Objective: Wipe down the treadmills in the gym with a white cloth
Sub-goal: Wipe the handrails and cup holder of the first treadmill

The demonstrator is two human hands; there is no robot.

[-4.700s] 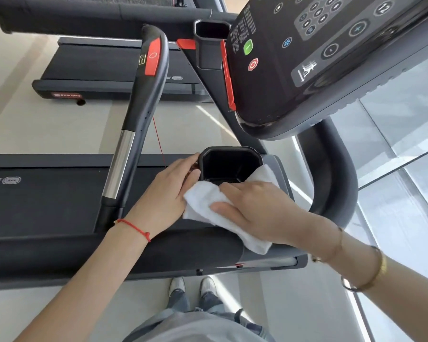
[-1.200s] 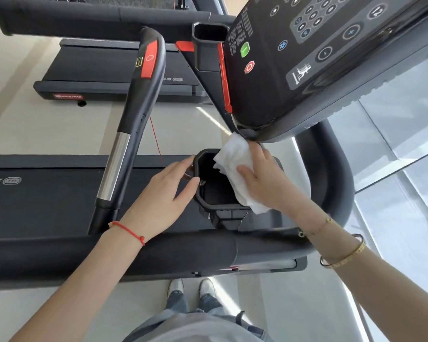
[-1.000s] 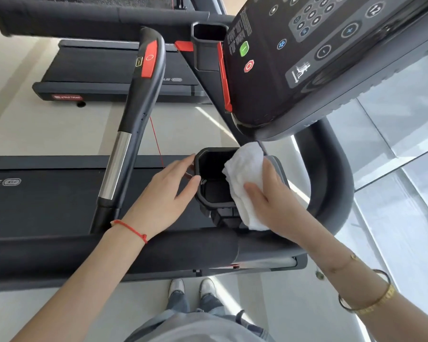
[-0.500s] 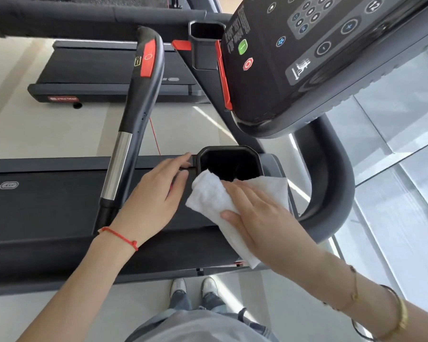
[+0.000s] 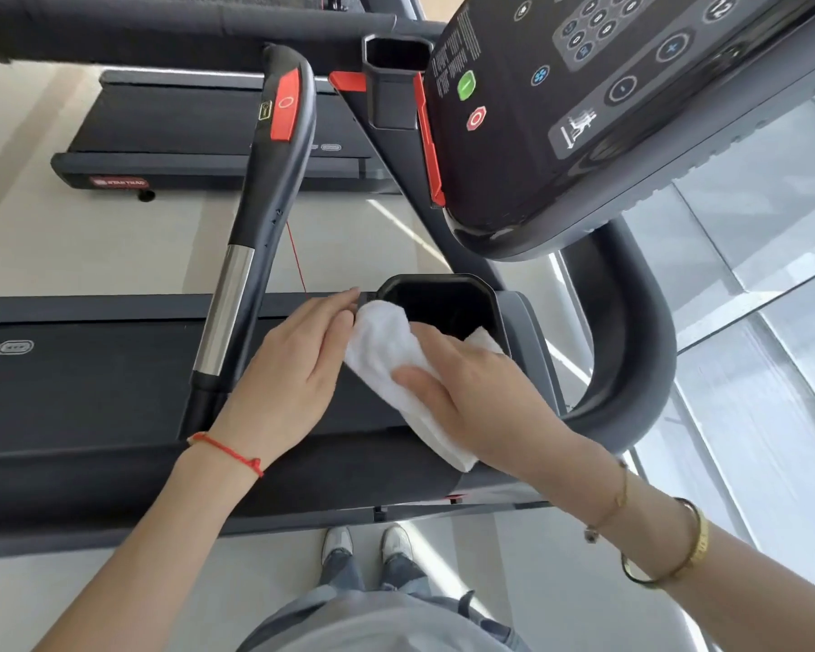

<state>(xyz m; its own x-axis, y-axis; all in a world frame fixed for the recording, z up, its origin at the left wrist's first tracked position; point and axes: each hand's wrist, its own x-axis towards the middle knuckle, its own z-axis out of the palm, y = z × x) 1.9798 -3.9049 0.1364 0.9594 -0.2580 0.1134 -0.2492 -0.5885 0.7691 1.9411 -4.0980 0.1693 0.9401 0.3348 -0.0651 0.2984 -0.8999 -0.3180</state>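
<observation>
A white cloth (image 5: 387,355) lies on the near rim of the black cup holder (image 5: 443,303) of a dark treadmill (image 5: 90,392). My right hand (image 5: 471,392) presses flat on the cloth with straight fingers, covering its middle. My left hand (image 5: 292,374) rests on the treadmill's side panel just left of the cup holder, fingers straight, fingertips touching the cloth's left edge. The treadmill's console (image 5: 584,101) hangs above the cup holder.
A handlebar (image 5: 274,157) with a red pad and a chrome section slants down left of my left hand. A curved dark arm (image 5: 631,331) bends round on the right. A second treadmill (image 5: 198,134) stands behind. Glass panels (image 5: 763,322) run along the right.
My right hand has brought the cloth down from the far side of the cup holder under the console to its near rim and slid it left. My left hand stayed beside the holder.
</observation>
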